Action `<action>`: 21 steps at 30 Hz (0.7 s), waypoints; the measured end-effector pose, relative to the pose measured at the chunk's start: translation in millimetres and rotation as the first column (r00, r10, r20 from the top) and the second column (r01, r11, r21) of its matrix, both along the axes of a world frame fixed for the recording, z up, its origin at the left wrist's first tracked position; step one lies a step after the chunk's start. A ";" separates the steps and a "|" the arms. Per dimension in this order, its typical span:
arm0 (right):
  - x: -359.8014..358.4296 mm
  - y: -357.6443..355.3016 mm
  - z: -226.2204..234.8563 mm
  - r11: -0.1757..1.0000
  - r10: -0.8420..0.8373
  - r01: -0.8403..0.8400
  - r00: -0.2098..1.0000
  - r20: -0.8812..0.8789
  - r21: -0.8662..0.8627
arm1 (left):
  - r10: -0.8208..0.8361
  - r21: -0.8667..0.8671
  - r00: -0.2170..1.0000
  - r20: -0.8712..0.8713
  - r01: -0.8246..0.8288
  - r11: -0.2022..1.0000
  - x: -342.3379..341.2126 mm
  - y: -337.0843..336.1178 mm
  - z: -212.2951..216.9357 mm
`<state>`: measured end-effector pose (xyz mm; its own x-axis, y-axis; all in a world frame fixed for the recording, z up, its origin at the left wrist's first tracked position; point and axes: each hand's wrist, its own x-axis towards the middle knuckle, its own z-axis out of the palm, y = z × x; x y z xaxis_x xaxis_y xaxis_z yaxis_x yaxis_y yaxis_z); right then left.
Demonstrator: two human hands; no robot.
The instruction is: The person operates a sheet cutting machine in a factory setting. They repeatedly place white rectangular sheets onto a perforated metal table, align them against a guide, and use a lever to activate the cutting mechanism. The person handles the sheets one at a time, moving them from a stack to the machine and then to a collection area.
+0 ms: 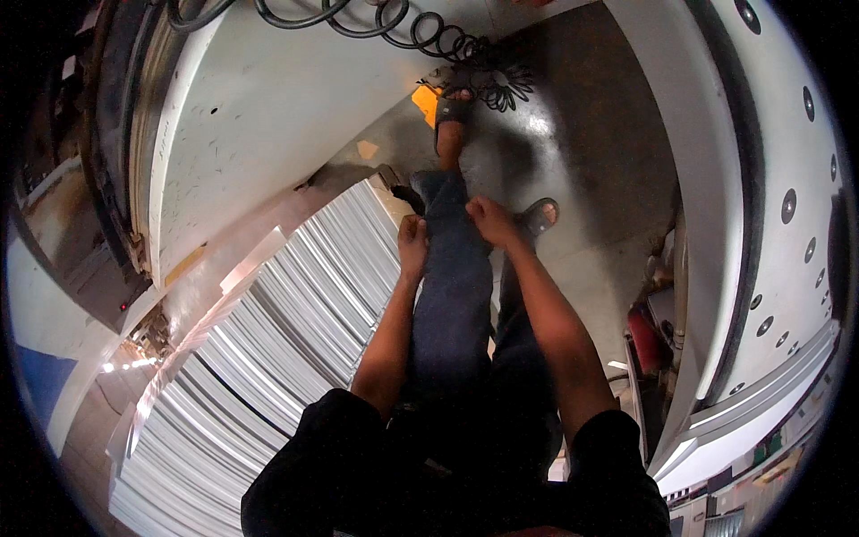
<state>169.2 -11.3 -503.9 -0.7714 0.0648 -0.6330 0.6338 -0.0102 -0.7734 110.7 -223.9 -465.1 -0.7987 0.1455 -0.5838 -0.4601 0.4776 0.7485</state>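
Note:
Both of my hands are at the knee of my stretched-out leg, one on each side of the dark blue trousers [455, 286]. My left hand [412, 240] is closed against the left edge of the trouser leg, with its fingers curled inward. On the opposite edge, my right hand [489, 221] pinches the cloth, its fingertips partly hidden. Below the trouser hem my bare ankle shows, and that foot wears a dark sandal [454, 110] beside a yellow piece [427, 105]. My other sandalled foot [540, 216] rests on the floor further right.
A tall stack of white-edged panels [268, 331] stands close on my left. Ahead of it is a white machine panel [259, 116] with a coiled black cable [420, 34]. On the right runs a white surface [761, 161] dotted with round dark fittings. A red object [646, 338] sits beneath it.

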 end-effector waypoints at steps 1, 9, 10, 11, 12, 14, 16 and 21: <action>4.7 -6.0 -1.3 0.996 -0.090 0.091 0.995 -0.044 0.014 | 0.015 0.020 0.998 0.067 -0.016 1.000 -2.4 6.9 17.9; 47.8 -7.7 66.0 0.994 -0.094 0.084 0.984 -0.149 -0.074 | -0.128 -0.055 0.892 0.433 0.168 0.984 -12.0 21.7 95.4; 54.6 -9.7 98.2 0.994 -0.058 0.042 0.986 -0.156 -0.101 | -0.297 0.056 0.844 0.446 0.305 0.951 -8.2 -8.9 85.6; 64.1 -10.7 114.7 0.993 -0.023 0.005 0.988 -0.156 -0.117 | -0.268 0.097 0.863 0.428 0.251 0.963 -6.0 -10.9 91.8; 76.7 -17.6 113.2 0.984 -0.119 0.097 0.983 -0.142 -0.147 | -0.235 0.135 0.879 0.416 0.196 0.971 -2.8 -10.0 103.8; 97.8 -29.9 107.4 0.942 -0.290 0.263 0.951 -0.109 -0.209 | -0.146 0.155 0.911 0.385 0.092 0.984 6.9 -9.4 104.8; 91.3 -22.5 103.5 0.939 -0.315 0.319 0.948 0.049 -0.127 | -0.021 0.001 0.942 0.334 0.021 1.000 10.0 2.4 87.8; 46.5 1.1 78.6 0.961 -0.184 0.243 0.919 0.349 -0.133 | -0.164 -0.178 0.949 0.268 0.217 0.960 -5.8 12.2 58.3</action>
<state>215.7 -10.2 -425.3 -0.4960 0.0730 -0.8653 0.8204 -0.2873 -0.4945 104.9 -211.7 -406.8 -0.5933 0.1381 -0.7931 -0.5042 0.7042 0.4999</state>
